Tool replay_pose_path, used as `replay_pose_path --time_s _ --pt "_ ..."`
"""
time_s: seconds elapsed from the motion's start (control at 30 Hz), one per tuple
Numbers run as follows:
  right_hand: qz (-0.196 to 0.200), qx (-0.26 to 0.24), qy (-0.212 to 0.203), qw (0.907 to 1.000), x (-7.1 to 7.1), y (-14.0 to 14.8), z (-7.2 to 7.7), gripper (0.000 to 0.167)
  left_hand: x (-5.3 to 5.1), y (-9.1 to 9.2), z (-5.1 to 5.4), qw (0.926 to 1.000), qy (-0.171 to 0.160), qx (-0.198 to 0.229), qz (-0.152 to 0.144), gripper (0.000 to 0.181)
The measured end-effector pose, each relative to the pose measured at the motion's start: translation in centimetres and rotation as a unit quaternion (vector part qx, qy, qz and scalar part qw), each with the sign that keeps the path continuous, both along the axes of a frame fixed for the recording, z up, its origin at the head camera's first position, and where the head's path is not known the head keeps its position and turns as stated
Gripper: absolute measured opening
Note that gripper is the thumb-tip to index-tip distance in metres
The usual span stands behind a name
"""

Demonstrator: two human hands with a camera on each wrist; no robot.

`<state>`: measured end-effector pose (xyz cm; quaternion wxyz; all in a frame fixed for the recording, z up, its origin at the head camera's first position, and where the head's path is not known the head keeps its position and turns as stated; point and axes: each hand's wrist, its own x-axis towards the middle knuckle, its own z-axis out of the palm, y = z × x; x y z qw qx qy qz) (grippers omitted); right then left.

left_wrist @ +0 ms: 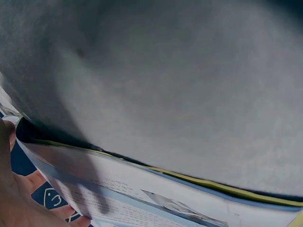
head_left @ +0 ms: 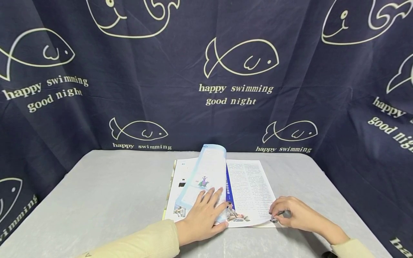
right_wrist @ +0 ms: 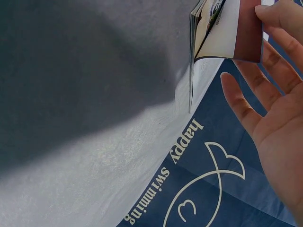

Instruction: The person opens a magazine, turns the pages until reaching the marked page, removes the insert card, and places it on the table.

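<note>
An open magazine (head_left: 248,190) lies on the table, its right-hand page full of small print beside a dark blue strip and a photo. A light-blue-bordered page (head_left: 211,161) curls up near the spine. My left hand (head_left: 206,215) rests on this page with fingers spread, close to the fold; the left wrist view catches part of the left hand (left_wrist: 28,203) at the magazine's edge. At the lower right corner, my right hand (head_left: 295,215) pinches a page edge. In the right wrist view, the thumb presses a lifted page (right_wrist: 227,33) with a brownish-red band, fingers behind it.
The magazine sits on a table with a grey cloth (head_left: 113,190). Dark blue curtains (head_left: 180,82) with fish drawings and lettering hang behind and at both sides of the table. A small dark object (head_left: 329,254) shows near the right wrist at the bottom edge.
</note>
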<state>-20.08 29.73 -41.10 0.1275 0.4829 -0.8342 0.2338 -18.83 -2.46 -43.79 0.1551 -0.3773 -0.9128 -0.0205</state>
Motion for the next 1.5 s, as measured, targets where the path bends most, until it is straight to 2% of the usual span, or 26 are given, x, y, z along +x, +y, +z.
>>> replay_pose_path --time_s 0.37,0.77,1.1,1.3,1.5 --pt "-0.001 -0.019 0.005 0.9998 -0.05 -0.14 0.11 0.029 0.20 0.04 0.21 0.9999 -0.014 -0.011 0.001 0.051" --pt "-0.023 -0.021 0.002 0.9995 0.03 -0.13 0.16 0.032 0.17 0.12 0.20 0.9995 0.011 -0.027 0.007 0.053" --pt "-0.037 -0.019 0.000 0.9991 0.03 -0.11 0.14 0.031 0.30 0.40 0.29 0.9998 -0.001 -0.018 0.013 0.054" --pt "-0.041 -0.018 0.007 0.9990 0.00 -0.15 0.36 0.033 0.34 0.52 0.15 0.9995 0.009 -0.025 0.018 0.057" --pt "-0.067 -0.026 0.036 0.9968 -0.01 -0.25 0.50 0.040 0.39 0.60 0.03 0.9990 0.023 -0.030 0.024 0.058"
